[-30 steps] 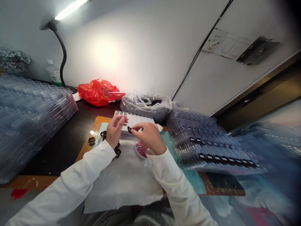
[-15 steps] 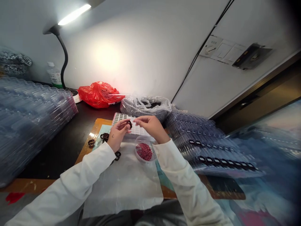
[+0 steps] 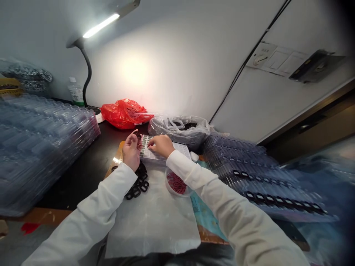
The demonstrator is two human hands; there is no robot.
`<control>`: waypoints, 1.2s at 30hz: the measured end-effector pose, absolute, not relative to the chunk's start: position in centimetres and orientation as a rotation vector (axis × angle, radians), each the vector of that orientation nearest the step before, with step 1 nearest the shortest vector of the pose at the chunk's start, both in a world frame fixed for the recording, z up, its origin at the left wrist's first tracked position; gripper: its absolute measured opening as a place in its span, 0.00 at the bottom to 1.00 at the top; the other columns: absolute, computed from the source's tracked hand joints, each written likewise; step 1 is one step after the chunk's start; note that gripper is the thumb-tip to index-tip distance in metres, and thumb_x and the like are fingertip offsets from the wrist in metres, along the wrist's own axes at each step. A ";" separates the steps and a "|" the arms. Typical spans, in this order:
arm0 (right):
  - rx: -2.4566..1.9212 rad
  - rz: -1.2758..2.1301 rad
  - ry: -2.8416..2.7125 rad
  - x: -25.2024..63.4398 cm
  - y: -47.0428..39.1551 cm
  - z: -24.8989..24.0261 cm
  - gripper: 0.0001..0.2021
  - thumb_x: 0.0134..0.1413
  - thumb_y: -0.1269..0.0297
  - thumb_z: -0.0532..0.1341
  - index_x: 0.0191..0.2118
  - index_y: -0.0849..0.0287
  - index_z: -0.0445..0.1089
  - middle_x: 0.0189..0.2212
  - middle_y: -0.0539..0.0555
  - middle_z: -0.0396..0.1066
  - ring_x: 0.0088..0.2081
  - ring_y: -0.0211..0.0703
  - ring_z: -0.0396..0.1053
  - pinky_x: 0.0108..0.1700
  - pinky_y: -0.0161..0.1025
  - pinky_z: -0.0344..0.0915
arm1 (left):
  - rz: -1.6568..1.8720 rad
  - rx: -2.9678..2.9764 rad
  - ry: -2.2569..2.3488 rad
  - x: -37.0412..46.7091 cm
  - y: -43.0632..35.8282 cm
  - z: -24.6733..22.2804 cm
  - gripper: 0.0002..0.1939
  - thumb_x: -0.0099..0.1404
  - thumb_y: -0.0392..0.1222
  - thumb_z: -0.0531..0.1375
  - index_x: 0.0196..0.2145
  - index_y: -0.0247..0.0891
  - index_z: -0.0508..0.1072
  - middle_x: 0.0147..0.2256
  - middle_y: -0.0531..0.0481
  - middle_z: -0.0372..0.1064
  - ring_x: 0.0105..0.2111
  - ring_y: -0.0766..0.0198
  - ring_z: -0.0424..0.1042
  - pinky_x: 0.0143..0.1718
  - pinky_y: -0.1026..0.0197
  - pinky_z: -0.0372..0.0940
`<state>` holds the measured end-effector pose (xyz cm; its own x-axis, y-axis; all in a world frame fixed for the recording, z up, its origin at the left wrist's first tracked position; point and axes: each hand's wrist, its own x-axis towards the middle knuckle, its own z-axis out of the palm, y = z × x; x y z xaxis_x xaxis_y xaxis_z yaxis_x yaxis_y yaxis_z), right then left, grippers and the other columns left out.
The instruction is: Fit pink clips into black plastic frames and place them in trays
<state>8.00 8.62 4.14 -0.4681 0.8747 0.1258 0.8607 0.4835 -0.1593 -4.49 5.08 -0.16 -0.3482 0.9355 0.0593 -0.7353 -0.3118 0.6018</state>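
Over the near edge of the gridded tray, both my hands, a short way apart. Left hand: raised at the tray's left end, palm partly turned up, thumb and fingers closed on a small dark piece. Right hand: palm down over the tray, fingers bent, tips low at its small cells. Grip narrow; whether the tips meet or pinch anything, I cannot tell.

Just below my left hand, towards me: a heap of loose dark pieces, some showing openings, on a translucent sheet. Below my right hand, beside that forearm: a clear round tub of thin dark-red bits. The sheet lies under both forearms; right of it, beneath my right sleeve, a strip of blue-green covering.

Beyond my right hand, behind the tray: a whitish see-through bag, open, dark contents inside. Beyond my left hand: a crumpled red bag, and further left the base of a lit lamp with a labelled bottle beside it.

Well out to the left of my left hand: a tall stack of clear plastic trays. Out to the right of my right hand: more clear trays, rows of dark looped pieces lying along them.
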 end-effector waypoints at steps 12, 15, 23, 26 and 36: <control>-1.166 0.137 -2.069 13.9 2.3 8.7 0.05 0.58 0.64 0.61 0.39 0.55 0.74 0.34 0.49 0.76 0.37 0.40 0.69 0.41 0.35 0.61 | 1.369 0.607 0.480 -1.4 1.2 0.8 0.22 0.50 0.54 0.69 0.37 0.37 0.76 0.31 0.52 0.68 0.22 0.76 0.60 0.21 0.71 0.58; -1.085 0.126 -2.096 15.2 -0.1 8.3 0.06 0.60 0.64 0.60 0.37 0.54 0.74 0.34 0.49 0.77 0.36 0.40 0.68 0.41 0.36 0.61 | 1.214 0.659 0.495 -0.6 0.2 0.6 0.23 0.47 0.55 0.70 0.35 0.35 0.75 0.28 0.52 0.67 0.22 0.74 0.59 0.22 0.69 0.58; -1.161 -0.055 -2.124 15.7 -1.8 5.9 0.06 0.60 0.63 0.60 0.36 0.52 0.75 0.34 0.45 0.78 0.34 0.40 0.64 0.39 0.39 0.54 | 1.100 0.769 0.600 -0.1 -0.2 -0.2 0.24 0.46 0.55 0.71 0.36 0.37 0.78 0.26 0.51 0.64 0.22 0.71 0.58 0.24 0.66 0.56; -1.169 -0.068 -2.121 15.8 -1.5 5.3 0.08 0.62 0.63 0.58 0.36 0.52 0.75 0.34 0.45 0.78 0.34 0.40 0.63 0.40 0.39 0.54 | 1.117 0.788 0.642 -0.1 0.1 -0.5 0.24 0.46 0.55 0.71 0.38 0.37 0.79 0.27 0.51 0.65 0.23 0.72 0.57 0.25 0.66 0.57; -1.142 -0.032 -2.109 16.0 -1.2 4.3 0.11 0.64 0.63 0.55 0.37 0.52 0.74 0.35 0.46 0.78 0.34 0.41 0.62 0.42 0.39 0.55 | 1.116 0.940 0.769 -0.1 0.2 -0.3 0.27 0.47 0.59 0.69 0.37 0.34 0.80 0.24 0.52 0.63 0.21 0.73 0.52 0.21 0.66 0.49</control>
